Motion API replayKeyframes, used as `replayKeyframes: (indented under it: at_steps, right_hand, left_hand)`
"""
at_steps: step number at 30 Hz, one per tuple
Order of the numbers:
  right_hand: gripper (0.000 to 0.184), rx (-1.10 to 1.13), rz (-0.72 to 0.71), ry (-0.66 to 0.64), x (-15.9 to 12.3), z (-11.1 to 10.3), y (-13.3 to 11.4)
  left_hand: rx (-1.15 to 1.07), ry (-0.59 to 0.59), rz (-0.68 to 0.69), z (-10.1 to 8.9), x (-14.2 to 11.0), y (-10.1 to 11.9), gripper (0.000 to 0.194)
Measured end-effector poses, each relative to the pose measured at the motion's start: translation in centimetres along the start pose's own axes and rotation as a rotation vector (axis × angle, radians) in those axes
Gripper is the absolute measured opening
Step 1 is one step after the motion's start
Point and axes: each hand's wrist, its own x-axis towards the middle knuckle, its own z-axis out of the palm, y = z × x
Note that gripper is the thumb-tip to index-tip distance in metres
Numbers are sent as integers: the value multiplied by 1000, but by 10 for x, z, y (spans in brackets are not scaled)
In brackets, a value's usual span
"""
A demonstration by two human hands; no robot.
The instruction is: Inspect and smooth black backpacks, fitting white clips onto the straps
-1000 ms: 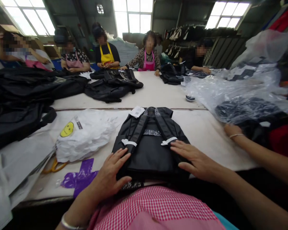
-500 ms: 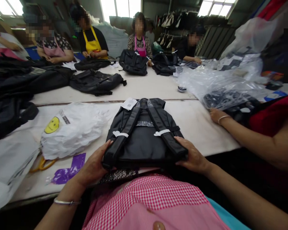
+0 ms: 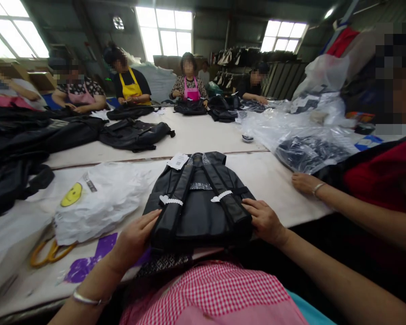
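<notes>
A black backpack [image 3: 199, 212] lies on the table in front of me, its shoulder straps facing up and its bottom towards my body. White ties [image 3: 222, 196] circle both straps, and a white paper tag [image 3: 178, 161] rests near the top handle. My left hand [image 3: 137, 237] grips the bag's lower left side, the fingers on its edge and partly hidden. On the lower right side, my right hand [image 3: 264, 221] holds the bag with fingers over the strap's outer edge.
Left of the backpack lies a white plastic bag [image 3: 101, 194] with a yellow smiley, beside orange-handled scissors [image 3: 50, 255] and purple plastic [image 3: 91, 259]. Black bags [image 3: 131, 134] are piled at the far left. A co-worker's hand [image 3: 306, 184] is at the right, near clear plastic wrapping [image 3: 311, 146].
My view has tilted up, so the scene sits lower. Both hands remain at the backpack's sides; the right fingers have shifted slightly. Across the table, a co-worker's upright black bag now lies lower.
</notes>
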Motion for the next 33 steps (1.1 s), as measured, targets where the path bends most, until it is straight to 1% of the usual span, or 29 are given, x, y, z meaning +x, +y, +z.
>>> replayKeyframes:
  at_steps: [2, 3, 5, 7, 9, 11, 12, 13, 14, 15, 16, 17, 18, 19, 21, 22, 23, 24, 25, 27, 28, 29, 31, 33]
  right_hand:
    - [28, -9, -15, 5, -4, 2, -1]
    - [28, -13, -16, 9, -6, 3, -1]
    - [33, -6, -5, -3, -9, 4, -2]
    - [46, 45, 1, -59, -12, -2, -1]
    - [60, 147, -18, -136, -12, -17, 0]
    - [66, 248, -29, -170, -7, -38, -2]
    - [65, 280, -17, -143, -2, -49, -5]
    - [62, 299, 4, -88, 5, -59, -10]
    - [58, 306, 31, -14, 14, -66, -17]
    - [53, 300, 57, 67, 24, -71, -26]
    - [49, 284, 77, 135, 34, -72, -36]
    - [48, 259, 84, 169, 43, -69, -47]
    - [48, 227, 80, 159, 51, -64, -57]
    - [51, 193, 72, 95, 56, -55, -67]
    - [61, 160, 61, -109, 57, -36, -80]
    - [68, 162, 65, -199, 54, -27, -83]
    - [72, 171, 71, -262, 49, -20, -85]
    - [72, 187, 76, -297, 44, -17, -84]
    - [69, 208, 73, -303, 38, -16, -82]
    - [56, 269, 67, -240, 29, -19, -74]
    - [51, 308, 79, -170, 26, -21, -69]
    - [46, 343, 114, -72, 24, -22, -63]
    - [42, 377, 270, 182, 21, -20, -50]
    - [46, 400, 521, 413, 18, -11, -37]
  left_hand:
    - [77, 48, 53, 3, -2, 4, 43]
    - [107, 53, 70, 4, -3, 7, 43]
    - [154, 26, 77, 7, -8, 9, 45]
    - [177, -46, 58, 3, -13, 8, 51]
    - [177, -140, 39, -12, -17, 3, 59]
    - [175, -200, 48, -35, -15, 0, 60]
    - [180, -193, 51, -47, -11, 0, 58]
    - [190, -157, 47, -57, -4, 2, 56]
    - [202, -101, 37, -64, 4, 7, 55]
    - [214, -40, 28, -65, 13, 15, 55]
    - [229, 6, 22, -62, 23, 24, 56]
    - [245, 32, 29, -52, 32, 35, 57]
    - [259, 15, 58, -38, 39, 47, 59]
    - [279, -27, 105, -20, 43, 58, 61]
    - [295, -136, 199, 18, 43, 75, 64]
    - [300, -148, 244, 35, 39, 79, 63]
    - [323, -166, 238, 49, 35, 81, 63]
    - [341, -189, 239, 58, 31, 81, 64]
    - [362, -203, 236, 63, 27, 80, 65]
    - [411, -209, 241, 64, 23, 79, 68]
    - [441, -192, 255, 63, 22, 79, 67]
    - [474, -166, 272, 61, 23, 80, 65]
    - [540, -104, 305, 60, 27, 84, 60]
    - [581, -60, 335, 63, 32, 88, 54]
